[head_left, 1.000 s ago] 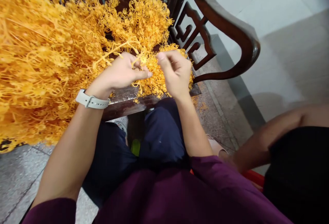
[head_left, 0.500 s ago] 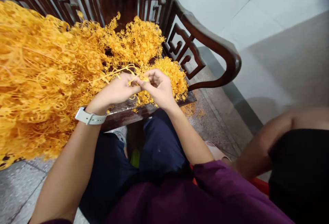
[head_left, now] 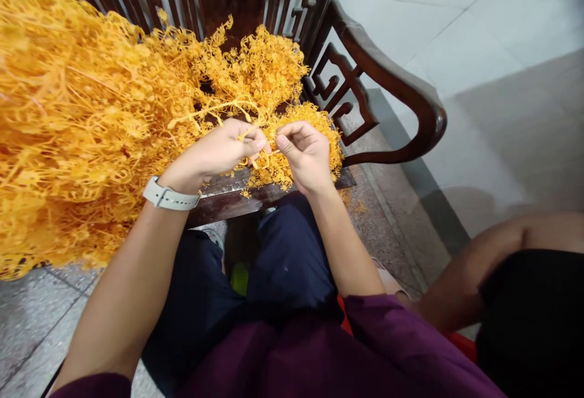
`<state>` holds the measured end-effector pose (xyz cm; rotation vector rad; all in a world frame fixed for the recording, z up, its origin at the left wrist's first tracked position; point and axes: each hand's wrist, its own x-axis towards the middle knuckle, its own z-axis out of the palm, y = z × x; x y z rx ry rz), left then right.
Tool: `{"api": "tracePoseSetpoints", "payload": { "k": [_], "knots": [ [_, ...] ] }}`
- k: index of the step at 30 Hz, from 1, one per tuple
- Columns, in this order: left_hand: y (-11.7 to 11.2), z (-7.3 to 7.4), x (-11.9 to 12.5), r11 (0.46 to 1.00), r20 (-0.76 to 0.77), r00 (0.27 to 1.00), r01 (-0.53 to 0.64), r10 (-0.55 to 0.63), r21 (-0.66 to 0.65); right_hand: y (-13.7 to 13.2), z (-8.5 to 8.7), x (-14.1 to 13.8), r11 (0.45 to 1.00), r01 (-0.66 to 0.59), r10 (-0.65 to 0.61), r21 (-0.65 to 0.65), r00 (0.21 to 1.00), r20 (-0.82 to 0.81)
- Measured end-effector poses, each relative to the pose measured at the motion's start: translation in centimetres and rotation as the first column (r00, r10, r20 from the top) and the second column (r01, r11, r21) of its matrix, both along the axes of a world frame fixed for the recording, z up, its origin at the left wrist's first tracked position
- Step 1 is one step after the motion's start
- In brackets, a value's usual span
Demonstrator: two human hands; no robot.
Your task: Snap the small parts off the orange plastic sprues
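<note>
Pinching a thin orange sprig (head_left: 256,158), the left grip (head_left: 219,151) and right grip (head_left: 306,157) nearly touch.

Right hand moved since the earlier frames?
Yes, slightly: the right hand sits further right along the dark wooden chair seat edge than half a second ago.

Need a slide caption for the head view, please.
Head view: left hand and right hand pick at orange branching sprigs heaped on a dark carved wooden seat.
</note>
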<state>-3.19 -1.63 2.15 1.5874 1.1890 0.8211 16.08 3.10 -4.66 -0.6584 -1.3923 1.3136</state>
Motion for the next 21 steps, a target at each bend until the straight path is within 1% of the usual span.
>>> {"api": "tracePoseSetpoints", "payload": {
  "k": [5,7,9,11,12,13,14,15,16,17,18,20,21],
  "knots": [
    [-0.3,0.6,1.0,1.0,-0.099,0.995,0.013,-0.011,0.027,-0.2,0.1,-0.6,0.979,0.149,-0.159,0.14,0.986,0.06],
    [-0.3,0.6,1.5,0.999,-0.119,0.993,-0.002,0.006,0.04,-0.4,0.3,-0.9,0.949,0.217,-0.237,0.229,0.97,0.061],
    [-0.1,0.5,1.9,0.997,-0.123,0.992,-0.024,0.032,0.068,-0.4,0.4,-1.2,0.903,0.271,-0.311,0.333,0.948,0.071],
    [0.0,0.5,2.0,0.996,-0.108,0.993,-0.044,0.053,0.082,0.5,0.3,-1.0,0.877,0.277,-0.337,0.392,0.937,0.092],
    [-0.1,0.7,2.0,0.996,-0.087,0.995,-0.034,0.042,0.086,1.3,0.0,-0.6,0.878,0.284,-0.343,0.386,0.935,0.092],
    [-0.3,0.9,1.9,0.996,-0.062,0.998,0.007,-0.002,0.09,2.3,-0.4,0.0,0.879,0.319,-0.365,0.354,0.929,0.069],
    [-0.5,1.2,1.8,0.992,-0.031,0.997,0.074,-0.071,0.098,3.4,-1.1,0.8,0.878,0.369,-0.4,0.305,0.916,0.043],
    [-0.8,1.5,1.6,0.982,0.004,0.988,0.151,-0.152,0.109,4.6,-1.8,1.8,0.853,0.467,-0.478,0.233,0.878,-0.011],
    [-1.1,1.7,1.4,0.971,0.043,0.976,0.206,-0.213,0.123,5.7,-2.7,2.9,0.804,0.574,-0.573,0.155,0.818,-0.058],
    [-1.4,1.9,1.2,0.968,0.082,0.971,0.212,-0.225,0.136,6.6,-3.7,3.9,0.757,0.647,-0.647,0.093,0.762,-0.04],
    [-1.5,1.9,0.9,0.977,0.119,0.977,0.162,-0.179,0.139,7.3,-4.6,4.9,0.742,0.667,-0.67,0.067,0.741,0.034],
    [-1.4,1.5,0.7,0.995,0.18,0.983,-0.048,0.031,0.091,7.8,-6.2,6.0,0.788,0.614,-0.614,0.054,0.775,0.151],
    [-1.1,1.2,0.6,0.988,0.196,0.971,-0.148,0.136,0.05,7.8,-6.8,6.3,0.802,0.593,-0.594,0.071,0.782,0.188]
  ]
}}
